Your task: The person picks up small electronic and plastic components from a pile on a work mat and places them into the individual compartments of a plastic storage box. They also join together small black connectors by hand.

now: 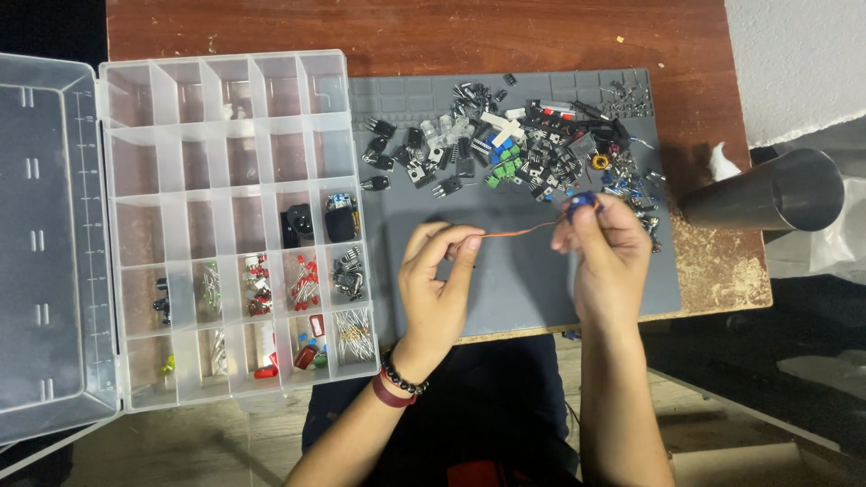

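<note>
My left hand (437, 281) pinches the end of a thin orange wire lead (514, 232) over the grey work mat (523, 289). My right hand (606, 243) grips a small blue component (583, 202) at the lead's other end, so the lead stretches between both hands. A pile of mixed electronic parts (514, 149), black, green, blue and white, lies on the mat just beyond my hands. Beads and a dark red band circle my left wrist.
An open clear compartment organiser (225, 225) sits at the left, its lid (45, 243) folded out; lower cells hold LEDs, resistors and black parts. A metal cylinder (767, 194) lies at the right edge of the brown wooden table (406, 36).
</note>
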